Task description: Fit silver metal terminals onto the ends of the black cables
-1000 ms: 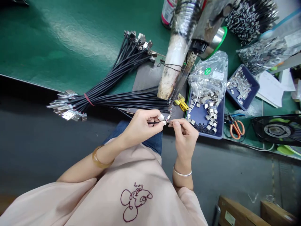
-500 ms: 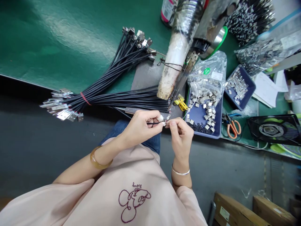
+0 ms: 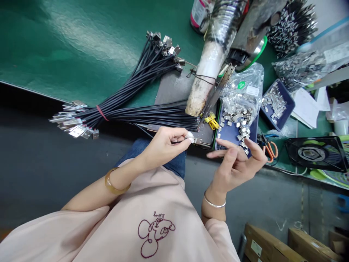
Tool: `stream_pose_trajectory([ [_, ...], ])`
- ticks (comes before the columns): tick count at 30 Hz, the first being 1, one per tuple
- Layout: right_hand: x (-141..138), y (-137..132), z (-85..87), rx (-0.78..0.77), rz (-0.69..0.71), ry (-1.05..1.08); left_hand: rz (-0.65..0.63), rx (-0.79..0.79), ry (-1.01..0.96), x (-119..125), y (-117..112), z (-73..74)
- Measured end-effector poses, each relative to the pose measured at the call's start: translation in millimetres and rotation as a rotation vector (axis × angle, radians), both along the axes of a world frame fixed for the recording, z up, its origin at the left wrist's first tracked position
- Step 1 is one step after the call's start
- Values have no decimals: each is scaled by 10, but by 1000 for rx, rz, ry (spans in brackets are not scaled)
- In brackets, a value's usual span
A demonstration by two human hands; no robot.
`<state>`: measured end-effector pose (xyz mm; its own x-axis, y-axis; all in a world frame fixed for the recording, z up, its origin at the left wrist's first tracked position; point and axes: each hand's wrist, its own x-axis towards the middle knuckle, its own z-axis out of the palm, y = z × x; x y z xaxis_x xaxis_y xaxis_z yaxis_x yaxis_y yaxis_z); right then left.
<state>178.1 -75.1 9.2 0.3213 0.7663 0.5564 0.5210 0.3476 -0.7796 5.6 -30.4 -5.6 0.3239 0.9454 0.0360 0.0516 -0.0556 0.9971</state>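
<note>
My left hand (image 3: 169, 143) is closed in a pinch on the end of a black cable (image 3: 175, 142), with white covering on the fingertips. A small metal part shows just past those fingertips. My right hand (image 3: 236, 165) is open, fingers spread, at the front edge of a blue tray (image 3: 230, 133); nothing shows in it. Small metal connector shells (image 3: 242, 127) lie in that tray. Behind my left hand, a bundle of black cables (image 3: 117, 98) with metal USB plugs (image 3: 77, 130) is tied by a red band (image 3: 102, 112).
Above the work spot hangs a wrapped white tube (image 3: 200, 83) beside a metal arm. Yellow clips (image 3: 212, 121) lie near the tray. To the right are a smaller blue tray (image 3: 285, 116), orange-handled pliers (image 3: 270, 151) and a black fan (image 3: 313, 153). Cardboard boxes (image 3: 269, 243) stand on the floor.
My right hand has let go at the cable end and moved right to the tray's front edge, its fingers spreading. My left hand keeps its pinch. The view has shifted slightly.
</note>
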Motion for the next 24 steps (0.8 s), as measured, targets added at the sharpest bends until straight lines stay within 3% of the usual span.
stream_pose_trajectory([
  [4,-23,29,-29,-93,109,-107,0,-46,-34,19,37,10],
  [8,-41,100,-77,-241,236,-53,44,-43,-64,65,55,15],
  [14,-41,206,-72,-265,238,-67,185,-25,-16,162,47,23],
  [24,-61,326,11,-263,240,-129,264,46,21,211,56,42],
])
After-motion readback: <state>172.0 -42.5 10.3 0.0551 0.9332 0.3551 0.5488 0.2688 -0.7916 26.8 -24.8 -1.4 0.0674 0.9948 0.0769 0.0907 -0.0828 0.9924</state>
